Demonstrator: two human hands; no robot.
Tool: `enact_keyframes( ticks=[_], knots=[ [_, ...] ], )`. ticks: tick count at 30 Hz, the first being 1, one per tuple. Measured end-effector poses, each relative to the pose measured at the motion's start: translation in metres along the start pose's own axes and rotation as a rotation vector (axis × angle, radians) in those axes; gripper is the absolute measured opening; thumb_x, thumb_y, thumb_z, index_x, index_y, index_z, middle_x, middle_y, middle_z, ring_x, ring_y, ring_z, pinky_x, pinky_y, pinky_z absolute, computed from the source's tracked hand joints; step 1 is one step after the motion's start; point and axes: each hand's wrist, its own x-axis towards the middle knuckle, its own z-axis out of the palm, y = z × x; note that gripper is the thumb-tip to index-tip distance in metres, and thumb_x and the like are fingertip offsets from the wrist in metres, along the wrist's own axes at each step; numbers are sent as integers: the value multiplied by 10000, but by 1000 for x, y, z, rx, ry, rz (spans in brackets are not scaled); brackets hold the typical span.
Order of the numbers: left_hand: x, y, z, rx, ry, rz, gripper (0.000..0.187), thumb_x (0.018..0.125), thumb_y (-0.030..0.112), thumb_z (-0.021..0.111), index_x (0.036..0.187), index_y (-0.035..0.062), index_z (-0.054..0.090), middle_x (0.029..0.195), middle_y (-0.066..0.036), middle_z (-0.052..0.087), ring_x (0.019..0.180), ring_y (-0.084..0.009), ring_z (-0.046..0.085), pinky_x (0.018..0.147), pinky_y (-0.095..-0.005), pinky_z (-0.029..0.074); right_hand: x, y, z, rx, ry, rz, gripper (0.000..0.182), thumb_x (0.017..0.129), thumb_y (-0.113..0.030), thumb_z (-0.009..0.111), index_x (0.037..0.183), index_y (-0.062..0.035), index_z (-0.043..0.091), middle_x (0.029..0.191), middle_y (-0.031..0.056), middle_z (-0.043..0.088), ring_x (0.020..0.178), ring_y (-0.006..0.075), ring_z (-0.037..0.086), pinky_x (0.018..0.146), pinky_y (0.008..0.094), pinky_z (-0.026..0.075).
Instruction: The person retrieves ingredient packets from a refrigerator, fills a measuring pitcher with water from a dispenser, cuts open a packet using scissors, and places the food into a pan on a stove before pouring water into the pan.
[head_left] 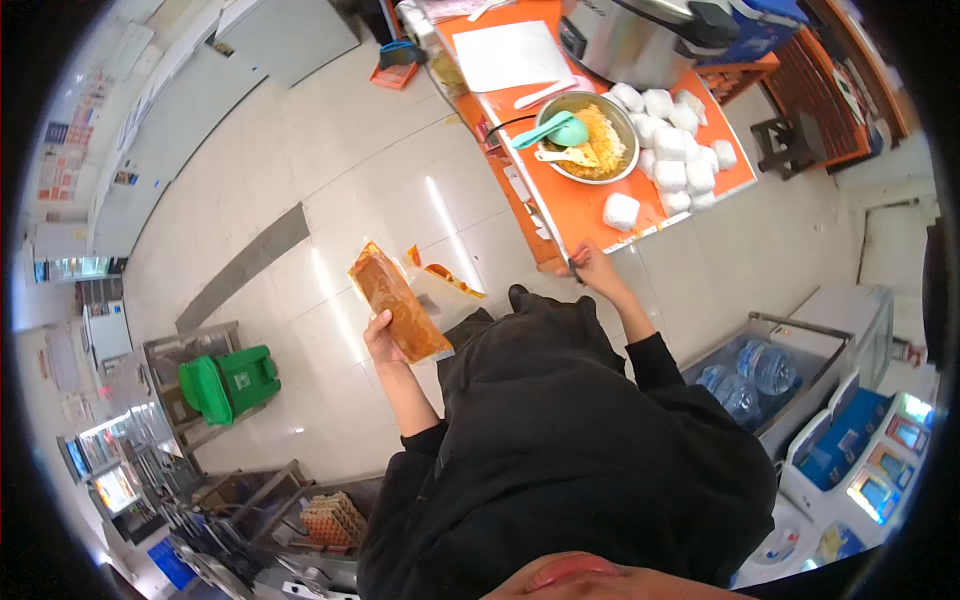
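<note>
My left hand [382, 340] is closed around the side of a flat clear plastic packet [398, 305] filled with orange-brown sauce, held in front of my body above the floor. A narrow sauce-smeared strip of plastic [445, 272] shows just right of the packet. My right hand [594, 270] is at the near edge of the orange table [566, 222], its fingers closed on a small dark thing that I cannot make out. Beyond it stands a metal bowl [634, 150] of rice with yellow-orange food. A green spoon [568, 132] and a pale rice paddle [568, 156] lie in it.
Several white wrapped lumps [672, 145] are heaped right of the bowl, one [621, 211] apart near the edge. Behind stand a large cooker [640, 50] and a white sheet [505, 55]. A green bin [230, 385] is at left; water bottles [765, 367] lie at right.
</note>
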Motion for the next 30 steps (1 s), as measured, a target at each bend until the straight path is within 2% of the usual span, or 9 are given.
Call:
enact_keyframes(
  ticks=[4, 9, 10, 13, 15, 20, 23, 27, 30],
  knots=[
    [-21, 29, -21, -23, 1, 87, 730, 710, 142, 624, 1351, -27, 317, 1200, -167, 511, 1026, -319, 597, 886, -451, 518, 44, 50, 31, -516, 646, -295, 481, 649, -190, 811, 935, -3, 471, 890, 178, 534, 799, 315, 552, 683, 419, 434],
    [-62, 86, -58, -229, -14, 283, 667, 724, 86, 603, 1328, -41, 352, 1146, -186, 564, 986, -311, 624, 866, -433, 536, 99, 98, 27, -978, 797, -322, 544, 605, -209, 792, 1041, 12, 554, 999, 225, 557, 940, 379, 532, 832, 469, 421],
    [-85, 117, -73, -274, 43, 404, 665, 721, 82, 604, 1327, -43, 361, 1154, -187, 566, 987, -312, 623, 871, -440, 532, 125, 72, 30, -852, 489, 242, 545, 662, -298, 763, 1104, -45, 568, 1038, 221, 567, 982, 358, 549, 813, 473, 448],
    [-132, 163, -106, -274, 22, 508, 653, 716, 70, 608, 1320, -47, 387, 1186, -176, 566, 994, -313, 621, 879, -447, 518, 108, -30, 103, -1252, 639, -137, 285, 768, -216, 626, 1028, -100, 618, 1025, 193, 580, 934, 379, 574, 740, 515, 482],
    [-170, 197, -147, -252, 120, 582, 665, 723, 69, 605, 1333, -46, 364, 1200, -166, 550, 945, -325, 639, 844, -443, 531, 141, -48, 157, -1081, 293, -382, 242, 769, -192, 624, 964, -49, 617, 904, 223, 593, 820, 333, 610, 696, 479, 497],
    [-269, 292, -210, -331, 354, 766, 596, 749, 118, 617, 1286, -32, 408, 1041, -206, 608, 845, -378, 649, 727, -495, 557, 202, -22, 357, -168, -714, 36, 275, 932, -250, 497, 1114, -57, 570, 866, 73, 663, 732, 198, 650, 613, 368, 529],
    [-328, 341, -262, -275, 235, 862, 547, 760, 121, 605, 1263, -26, 445, 1100, -172, 606, 958, -318, 637, 845, -437, 533, 130, -133, 449, -504, -957, 415, 297, 912, -219, 500, 1157, -62, 561, 927, 89, 663, 772, 225, 643, 620, 379, 518],
    [-379, 402, -317, -340, 484, 1038, 495, 793, 171, 582, 1233, -21, 460, 978, -219, 633, 831, -341, 665, 699, -468, 568, 140, -129, 521, -832, -983, 121, 296, 869, -174, 519, 1108, -40, 631, 954, 119, 678, 825, 226, 637, 659, 392, 509],
    [-416, 453, -384, -374, 556, 1082, 511, 771, 145, 606, 1235, -20, 474, 1058, -178, 618, 902, -316, 646, 800, -440, 544, 191, -121, 594, -1099, -979, 36, 299, 822, -180, 573, 1057, -23, 671, 959, 124, 691, 843, 213, 638, 699, 376, 507]
  ],
)
